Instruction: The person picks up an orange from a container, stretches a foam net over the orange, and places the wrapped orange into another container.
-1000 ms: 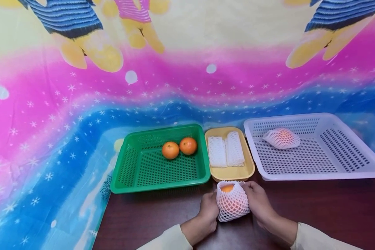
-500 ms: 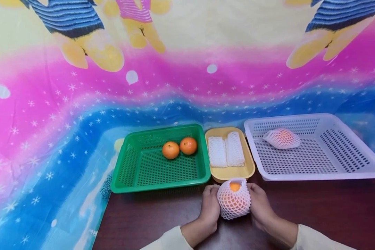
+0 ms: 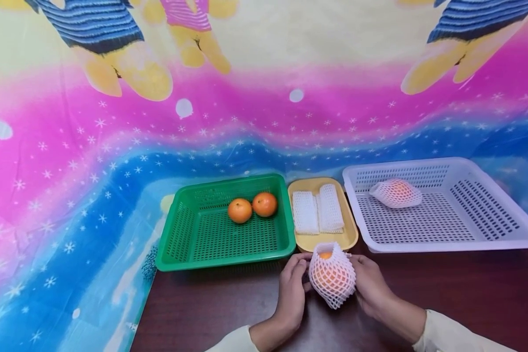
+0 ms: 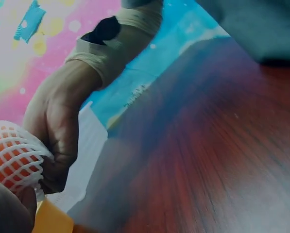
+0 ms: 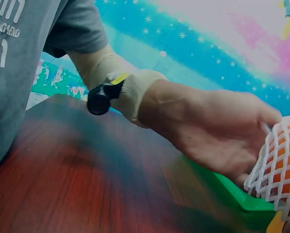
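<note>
Head view: with the wrapped fruit as the clock's centre and twelve pointing away from the person, an orange (image 3: pixel 325 255) is sitting inside a white foam net (image 3: pixel 334 284), between the two hands. The net's mouth is gaping toward twelve, showing bare peel, and its narrow end is pointing to six. At three o'clock the right hand (image 3: pixel 371 286) is pinching the net's edge. At nine o'clock the left hand (image 3: pixel 292 291) is touching the net's side; its fingertips are partly hiding, so whether they are pinching cannot be told.

At twelve, just beyond the net, a yellow tray (image 3: pixel 334 240) is holding folded foam nets (image 3: pixel 305 212) side by side. At ten, a green basket (image 3: pixel 220 239) is holding two oranges (image 3: pixel 239 210), which are lying toward its one o'clock. At two, a white basket (image 3: pixel 435 220) is holding a netted fruit (image 3: pixel 396 193) toward its ten. All three containers are standing on a dark wooden table (image 3: pixel 466 293), and a colourful printed cloth (image 3: pixel 264 107) is hanging behind.
</note>
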Available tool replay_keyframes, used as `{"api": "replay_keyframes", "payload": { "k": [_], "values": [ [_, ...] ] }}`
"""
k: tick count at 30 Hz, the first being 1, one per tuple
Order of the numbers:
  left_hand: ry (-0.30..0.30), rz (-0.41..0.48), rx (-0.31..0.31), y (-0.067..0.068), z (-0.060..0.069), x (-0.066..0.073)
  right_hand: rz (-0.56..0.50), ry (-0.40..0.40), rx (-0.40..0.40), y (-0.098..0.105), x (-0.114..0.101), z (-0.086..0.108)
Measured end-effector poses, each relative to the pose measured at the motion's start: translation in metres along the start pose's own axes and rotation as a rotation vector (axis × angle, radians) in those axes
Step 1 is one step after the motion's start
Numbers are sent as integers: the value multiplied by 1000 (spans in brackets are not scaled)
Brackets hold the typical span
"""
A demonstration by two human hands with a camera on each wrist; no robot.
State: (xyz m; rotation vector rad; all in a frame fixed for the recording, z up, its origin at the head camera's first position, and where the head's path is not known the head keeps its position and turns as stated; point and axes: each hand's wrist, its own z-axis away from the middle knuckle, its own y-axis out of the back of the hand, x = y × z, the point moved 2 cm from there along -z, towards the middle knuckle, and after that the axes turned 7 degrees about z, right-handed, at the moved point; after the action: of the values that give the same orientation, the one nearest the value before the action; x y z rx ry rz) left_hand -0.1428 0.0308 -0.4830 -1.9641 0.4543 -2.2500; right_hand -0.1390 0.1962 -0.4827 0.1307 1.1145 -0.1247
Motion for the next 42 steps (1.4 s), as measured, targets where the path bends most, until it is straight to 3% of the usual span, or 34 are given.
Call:
{"api": "replay_keyframes", "payload": {
  "k": [2,6,10,13,15,17,20,23,25,27,29,36,42],
  "values": [
    [1,-14,-87,1,4,2,-5,0,2,2,0,-1],
    [-76,-117,-241,2,9,5,2,1,2,3,-2,-1],
    [-115,-167,-256,2,7,6,136,23,-7,0,-6,-1],
    [-107,-136,-238,3,5,7,280,67,2,0,-8,-1],
    [-93,-91,-243,5,3,7,323,120,9,3,-7,1],
    [-85,-65,-262,7,2,8,322,216,0,6,-7,3],
    [-77,-56,-295,9,1,9,296,449,-68,11,-6,7],
    [-69,-70,-307,11,0,10,240,677,-247,15,-7,13],
    [-62,-83,-296,11,1,9,206,748,-374,17,-7,17],
    [-50,-87,-285,11,1,8,208,758,-450,20,-6,19],
    [-34,-72,-291,11,2,7,249,744,-458,22,-5,20],
    [-6,-9,-357,10,7,3,338,694,-356,24,2,13],
    [-7,-64,-346,12,6,2,481,719,-230,23,3,10]
  ]
}}
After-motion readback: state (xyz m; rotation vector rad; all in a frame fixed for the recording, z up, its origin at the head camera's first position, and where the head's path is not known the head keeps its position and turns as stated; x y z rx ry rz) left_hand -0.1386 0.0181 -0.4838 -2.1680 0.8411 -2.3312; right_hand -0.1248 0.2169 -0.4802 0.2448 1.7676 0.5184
